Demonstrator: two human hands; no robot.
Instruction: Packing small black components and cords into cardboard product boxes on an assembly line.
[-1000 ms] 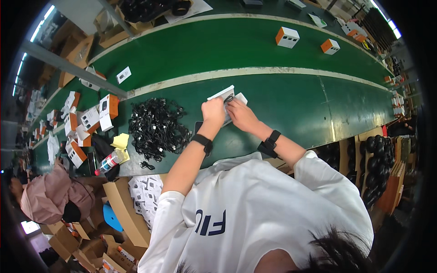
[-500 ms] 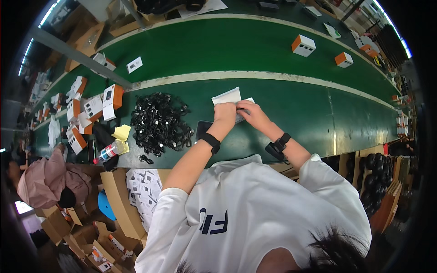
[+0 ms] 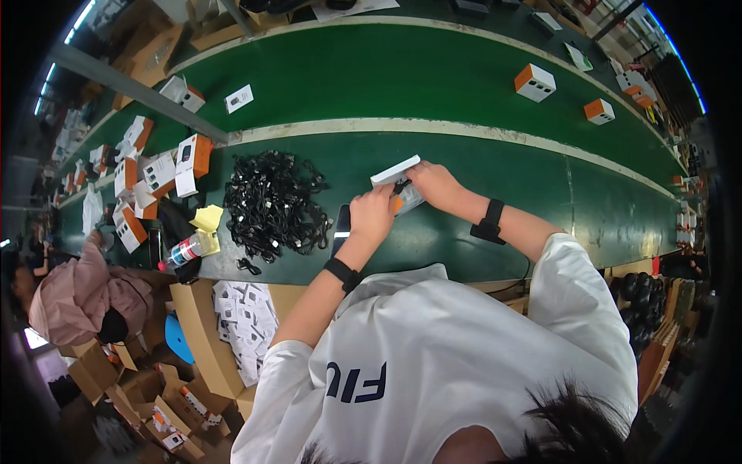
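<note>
A small white and orange carton point(image 3: 396, 169) is between my hands above the green bench, its white panel tilted and seen nearly edge-on. My left hand point(image 3: 372, 215) is closed on its near left side, and some orange shows beside the fingers. My right hand point(image 3: 434, 184) is closed at the carton's right side, with a bit of black cable and clear plastic point(image 3: 411, 199) by the fingertips. Which of these the right fingers grip is partly hidden. A dark phone-like slab point(image 3: 341, 230) lies left of my left wrist. Farther left is a heap of black cables point(image 3: 274, 203).
Orange and white cartons point(image 3: 192, 161) stand at the left, near a bottle point(image 3: 185, 251) and yellow paper point(image 3: 207, 219). Two more cartons point(image 3: 535, 83) sit on the far green strip beyond a pale rail point(image 3: 325, 126). A cardboard box of leaflets point(image 3: 245, 321) stands below the bench edge. Someone in pink point(image 3: 85, 290) is at left.
The carton's white panel has tipped from facing up to nearly edge-on. My left hand has come lower and nearer, my right hand slightly farther and right. Orange and clear plastic now show between them.
</note>
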